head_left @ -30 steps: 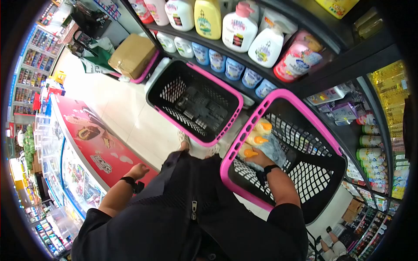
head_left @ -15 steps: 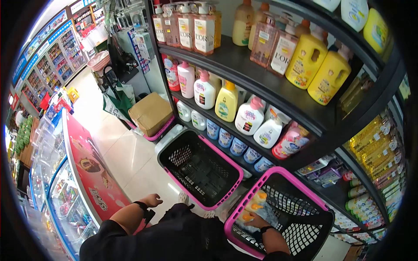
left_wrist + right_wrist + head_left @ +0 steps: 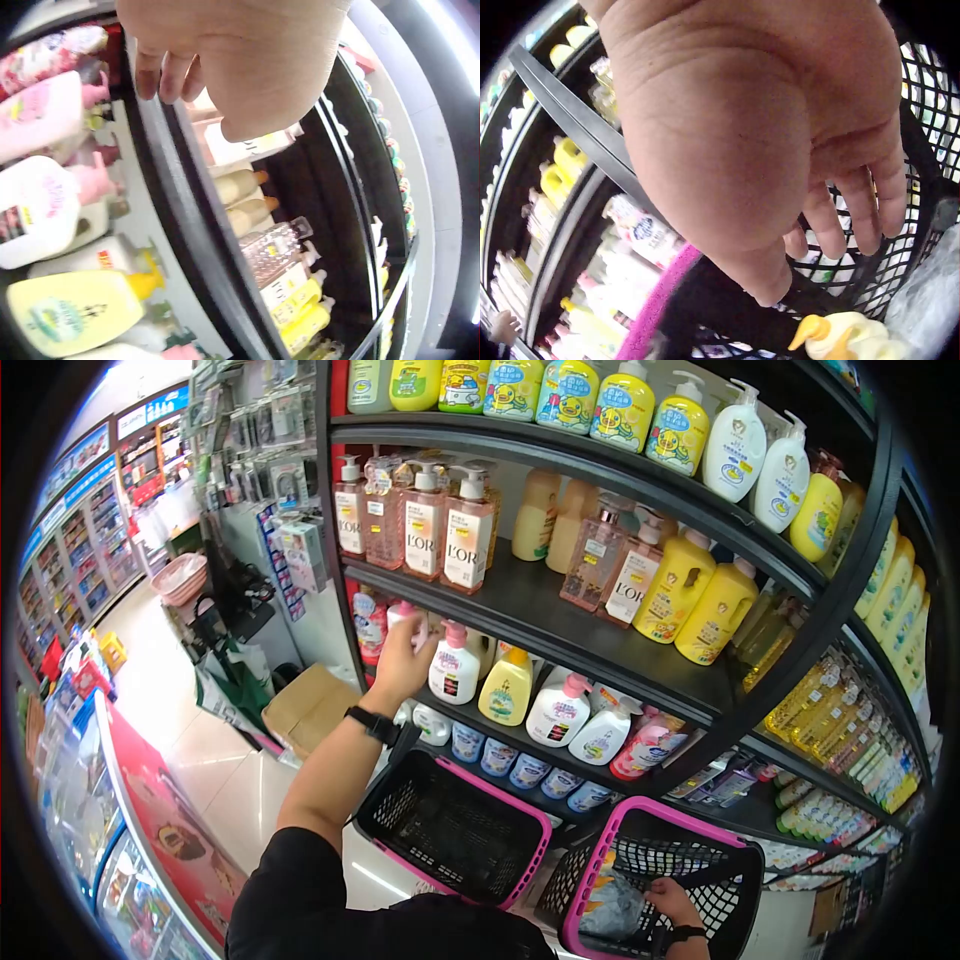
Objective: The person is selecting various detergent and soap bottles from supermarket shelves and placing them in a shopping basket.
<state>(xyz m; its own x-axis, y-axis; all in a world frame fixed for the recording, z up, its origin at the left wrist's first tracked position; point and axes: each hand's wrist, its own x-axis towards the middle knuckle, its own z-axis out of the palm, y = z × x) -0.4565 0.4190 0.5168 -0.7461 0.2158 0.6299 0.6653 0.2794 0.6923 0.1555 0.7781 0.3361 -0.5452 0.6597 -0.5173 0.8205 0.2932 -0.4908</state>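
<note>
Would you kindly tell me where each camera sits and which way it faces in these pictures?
Head: worn on the head, looking forward and down at shop shelves and a pink-rimmed basket; both forearms, left grip and right grip show.
Left wrist: under the left grip, facing the shelved bottles; its fingers show.
Right wrist: under the right grip, facing into the pink-rimmed basket; its fingers show.
Shared: head and right wrist both see that basket.

Shop: stocked shelves (image 3: 560, 610) of toiletry bottles (image 3: 468, 540), pink-rimmed shopping baskets (image 3: 530, 830), aisles.
</note>
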